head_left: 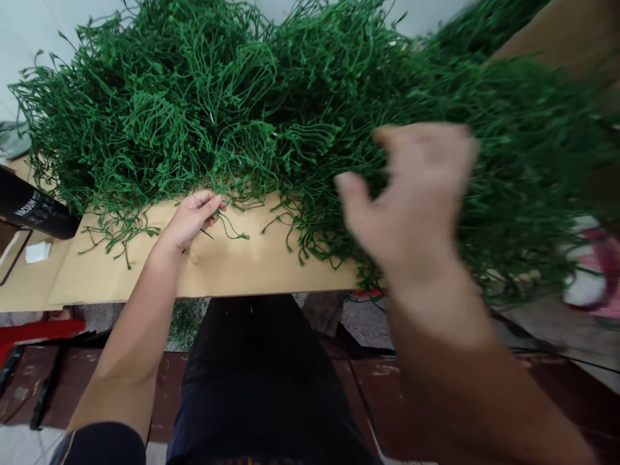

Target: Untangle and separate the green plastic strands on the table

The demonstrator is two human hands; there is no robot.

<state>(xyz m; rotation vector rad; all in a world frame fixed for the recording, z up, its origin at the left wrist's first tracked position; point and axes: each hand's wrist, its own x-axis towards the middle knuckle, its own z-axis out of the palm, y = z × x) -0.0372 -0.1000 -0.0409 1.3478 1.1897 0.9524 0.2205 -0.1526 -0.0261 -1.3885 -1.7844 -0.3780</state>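
A big heap of green artificial plant stems (203, 97), thin and plastic-looking with small knobby tips, spreads across the cardboard-covered table (242, 265). At the heap's front edge my left hand (198, 213) pinches a thin green stem (232, 229), whose knobby end sticks out to the right over the cardboard. My right hand (416, 187) is raised over the right part of the heap and blurred by motion. Its thumb and fingers are spread apart, and nothing shows between them.
On the left lies a black bottle (39, 203) with white lettering, near a small white paper piece (37, 252). A brown cardboard piece (557, 39) rises at the upper right. Pink and white items (591, 271) sit at the right edge. Green scraps (188, 323) lie below the table.
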